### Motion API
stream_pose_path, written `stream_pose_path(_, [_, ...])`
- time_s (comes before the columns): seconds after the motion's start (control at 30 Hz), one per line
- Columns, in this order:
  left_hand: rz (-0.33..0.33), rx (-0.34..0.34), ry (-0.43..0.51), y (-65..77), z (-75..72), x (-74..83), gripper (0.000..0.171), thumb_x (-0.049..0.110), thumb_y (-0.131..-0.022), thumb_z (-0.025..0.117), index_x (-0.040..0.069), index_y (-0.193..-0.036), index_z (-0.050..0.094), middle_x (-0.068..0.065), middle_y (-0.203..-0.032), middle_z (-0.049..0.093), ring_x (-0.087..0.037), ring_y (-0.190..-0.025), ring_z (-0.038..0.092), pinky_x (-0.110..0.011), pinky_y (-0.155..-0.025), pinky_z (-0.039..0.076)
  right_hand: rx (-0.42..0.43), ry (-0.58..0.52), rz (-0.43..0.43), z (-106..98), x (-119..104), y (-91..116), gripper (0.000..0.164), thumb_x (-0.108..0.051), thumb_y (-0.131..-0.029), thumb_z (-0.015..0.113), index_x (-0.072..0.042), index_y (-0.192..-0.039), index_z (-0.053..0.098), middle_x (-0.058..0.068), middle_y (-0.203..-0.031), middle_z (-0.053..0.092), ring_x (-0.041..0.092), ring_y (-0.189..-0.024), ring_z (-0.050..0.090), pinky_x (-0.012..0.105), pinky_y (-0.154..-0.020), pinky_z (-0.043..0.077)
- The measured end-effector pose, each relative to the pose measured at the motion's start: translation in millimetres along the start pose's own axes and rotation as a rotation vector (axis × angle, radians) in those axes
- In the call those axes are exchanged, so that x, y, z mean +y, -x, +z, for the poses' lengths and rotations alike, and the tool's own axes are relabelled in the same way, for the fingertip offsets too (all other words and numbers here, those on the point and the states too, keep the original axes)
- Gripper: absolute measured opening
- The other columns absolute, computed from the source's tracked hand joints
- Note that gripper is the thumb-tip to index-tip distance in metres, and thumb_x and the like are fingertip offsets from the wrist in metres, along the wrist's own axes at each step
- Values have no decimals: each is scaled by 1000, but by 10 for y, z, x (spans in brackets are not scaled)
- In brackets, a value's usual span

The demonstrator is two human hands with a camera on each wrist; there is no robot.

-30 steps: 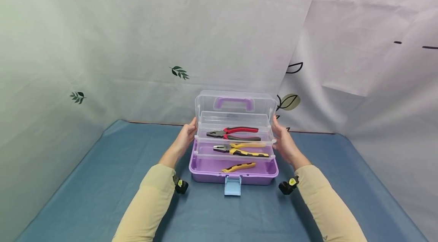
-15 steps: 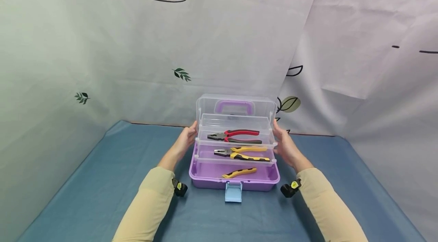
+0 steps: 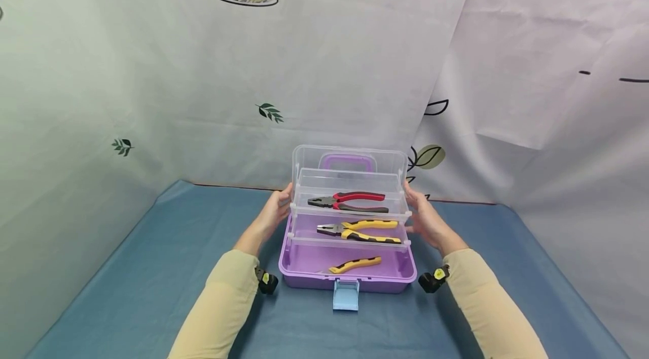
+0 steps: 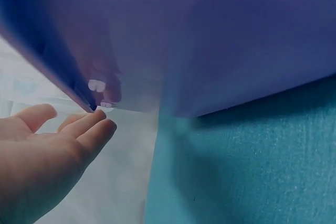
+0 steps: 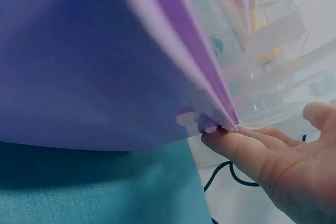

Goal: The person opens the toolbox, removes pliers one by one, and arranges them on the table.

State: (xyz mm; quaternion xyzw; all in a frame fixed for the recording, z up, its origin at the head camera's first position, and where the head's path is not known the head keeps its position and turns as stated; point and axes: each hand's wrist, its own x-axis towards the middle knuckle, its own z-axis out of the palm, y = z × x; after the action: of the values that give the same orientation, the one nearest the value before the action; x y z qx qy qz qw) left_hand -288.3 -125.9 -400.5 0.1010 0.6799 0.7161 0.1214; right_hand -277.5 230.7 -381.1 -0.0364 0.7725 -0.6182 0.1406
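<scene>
A purple toolbox stands in the middle of the table with its clear lid raised. Two clear tiers rise inside it: red-and-black pliers lie in the upper tray, yellow-and-black pliers in the lower. On the purple floor is another yellow-and-black-handled tool, its head unclear. My left hand is at the box's left rear, fingers extended by the rim corner in the left wrist view. Opposite it, my right hand touches the right rear corner with nearly straight fingers; neither hand curls round the box.
A light blue latch hangs down at the box's front. Blue cloth covers the table, and a white printed sheet hangs close behind. A dark cable shows below my right hand.
The toolbox's front and the tool on its floor are lower in the head view, nearer me. The lid's top also sits lower, and the trays appear farther from the front rim. Both hands keep their places.
</scene>
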Motion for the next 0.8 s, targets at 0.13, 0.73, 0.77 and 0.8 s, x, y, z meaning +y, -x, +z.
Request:
stream_pose_path(0.13, [-10,13,25,4,5,-6,63,18,-92,16,3,-152,1,-14,-159,-6,-40,-144,7,-53,-119,6,2,-18,19,-14,-6,-8,74,-66,-92,24,-29,-153,5,18,-158,4,52,-137,19,61,-96,43])
stream_pose_path(0.73, [-49,23,110,-55,21,-27,66,22,-91,17,4,-152,0,-13,-160,-8,-37,-145,7,-50,-120,6,1,52,24,-54,59,-67,69,-62,-95,16,-26,-154,8,11,-160,7,43,-142,19,60,-108,32])
stream_pose_path(0.77, [-50,22,109,-56,17,-30,66,23,-91,17,4,-152,0,-14,-159,-8,-37,-145,7,-50,-120,6,-1,49,22,-55,60,-73,68,-61,-95,16,-26,-154,9,11,-160,9,42,-141,20,59,-108,32])
stream_pose_path(0.8, [-55,24,109,-54,15,-38,66,23,-91,18,5,-152,0,-14,-159,-7,-37,-145,7,-50,-120,6,-7,53,20,-57,66,-75,68,-60,-96,16,-25,-154,9,12,-160,9,42,-142,20,59,-108,31])
